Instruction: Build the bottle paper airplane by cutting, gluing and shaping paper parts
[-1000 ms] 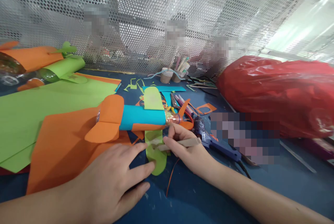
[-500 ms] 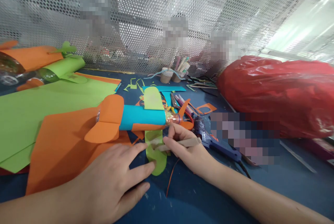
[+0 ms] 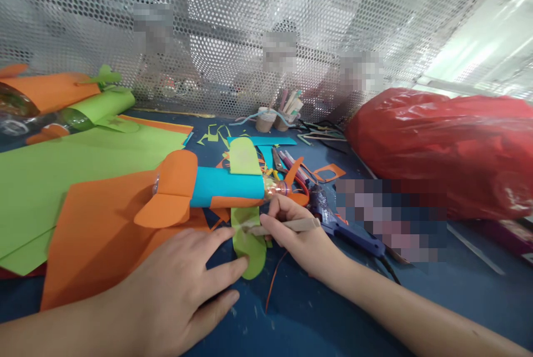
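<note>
A model plane lies on its side across the table, made of a bottle wrapped in blue paper (image 3: 227, 182) with orange tail fins (image 3: 177, 176) and orange blades by the clear bottle neck (image 3: 273, 187). One green paper wing (image 3: 244, 157) points away from me and the other green wing (image 3: 252, 262) points toward me. My left hand (image 3: 179, 279) is spread, two fingertips resting on the nearer wing's left edge. Pinched in my right hand (image 3: 302, 237) is a pale grey marker (image 3: 306, 225), its tip at a darker mark on that wing.
Green sheets (image 3: 83, 162) and an orange sheet (image 3: 95, 229) cover the left. Similar paper-wrapped bottles (image 3: 62, 90) lie behind them. Scissors (image 3: 278, 160), a blue glue gun (image 3: 353, 237) and paper scraps sit beyond my right hand. A red plastic bag (image 3: 441, 151) bulges at the right.
The marker's tip has moved slightly across the nearer green wing, with small motions of my right fingers. My left hand and the model plane stay practically where they were.
</note>
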A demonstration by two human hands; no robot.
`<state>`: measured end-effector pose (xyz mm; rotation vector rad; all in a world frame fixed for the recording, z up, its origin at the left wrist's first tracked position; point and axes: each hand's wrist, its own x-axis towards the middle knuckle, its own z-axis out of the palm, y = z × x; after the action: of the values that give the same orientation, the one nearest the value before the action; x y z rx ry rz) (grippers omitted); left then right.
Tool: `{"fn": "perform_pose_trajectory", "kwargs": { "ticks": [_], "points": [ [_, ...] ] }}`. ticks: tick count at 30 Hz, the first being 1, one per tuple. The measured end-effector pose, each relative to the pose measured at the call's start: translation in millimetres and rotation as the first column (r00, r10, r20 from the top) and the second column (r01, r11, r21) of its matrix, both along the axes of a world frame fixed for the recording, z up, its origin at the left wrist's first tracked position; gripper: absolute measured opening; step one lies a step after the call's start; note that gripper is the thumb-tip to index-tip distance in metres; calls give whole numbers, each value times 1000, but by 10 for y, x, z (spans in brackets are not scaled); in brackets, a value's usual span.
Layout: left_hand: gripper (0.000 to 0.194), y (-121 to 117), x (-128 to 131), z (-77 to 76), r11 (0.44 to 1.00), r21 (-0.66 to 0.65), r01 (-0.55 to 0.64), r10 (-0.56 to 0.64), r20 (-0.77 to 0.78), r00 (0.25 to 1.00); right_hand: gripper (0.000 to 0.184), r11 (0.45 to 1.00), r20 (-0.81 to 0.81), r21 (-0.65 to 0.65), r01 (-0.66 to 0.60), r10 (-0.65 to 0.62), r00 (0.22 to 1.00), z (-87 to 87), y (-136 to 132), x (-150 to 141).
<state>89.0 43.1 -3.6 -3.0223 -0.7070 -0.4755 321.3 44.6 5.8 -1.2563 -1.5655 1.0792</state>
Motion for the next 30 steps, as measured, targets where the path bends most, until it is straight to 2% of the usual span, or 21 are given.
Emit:
{"fn": "perform_pose_trajectory", "kwargs": {
  "ticks": [30],
  "points": [
    [37,-11,4,14,1000,-2,0,0,-2,1000,25,1000,44,9,27,-27,999,31,-7,2]
  ]
}}
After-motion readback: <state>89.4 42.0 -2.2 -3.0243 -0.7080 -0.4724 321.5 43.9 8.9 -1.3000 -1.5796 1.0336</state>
